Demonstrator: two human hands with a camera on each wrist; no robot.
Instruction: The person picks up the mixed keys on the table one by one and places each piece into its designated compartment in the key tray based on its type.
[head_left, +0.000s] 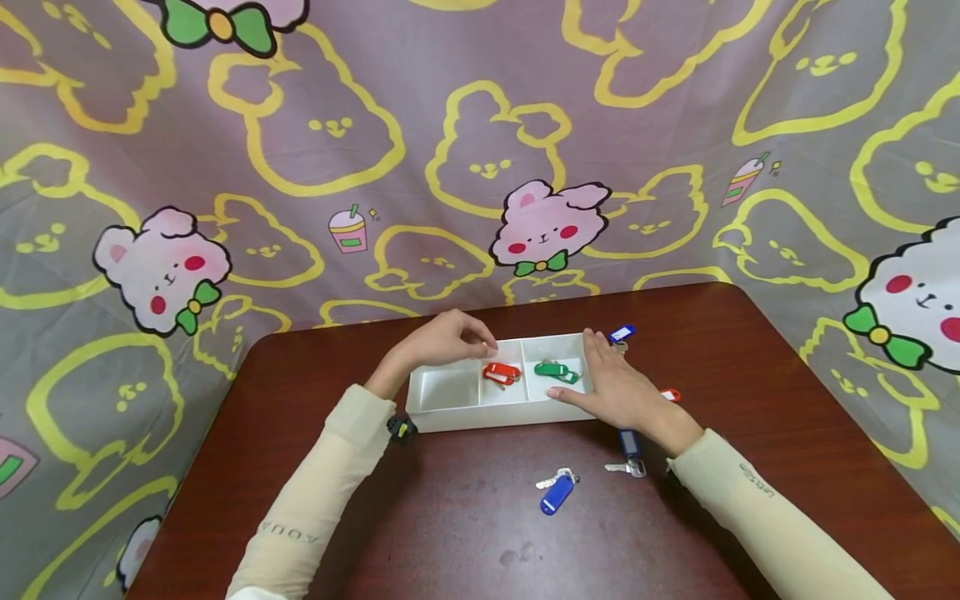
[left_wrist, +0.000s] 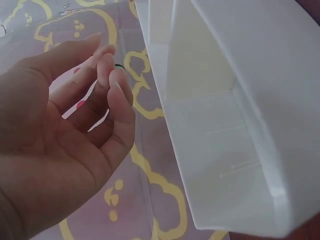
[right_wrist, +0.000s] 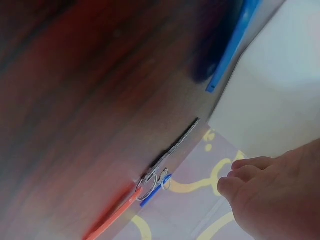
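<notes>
A white tray (head_left: 465, 417) with three compartments lies on the table. Its middle compartment holds red key tags (head_left: 501, 373) and the right one holds green key tags (head_left: 555, 372); the left one has nothing in it. My left hand (head_left: 444, 340) hovers by the tray's far edge. In the left wrist view its fingers (left_wrist: 120, 107) bend loosely, with nothing between them and the thumb. My right hand (head_left: 618, 387) lies against the tray's right end, fingers extended along the end wall and thumb (head_left: 566, 395) reaching over the front wall.
In front of the tray lies a blue-tagged key (head_left: 557, 493), with another blue tag (head_left: 628, 442) near the right wrist. Beyond the right hand are a blue tag (head_left: 622, 334) and a red tag (head_left: 670, 395), partly hidden. Patterned cloth (head_left: 420, 183) hangs behind the table (head_left: 450, 533).
</notes>
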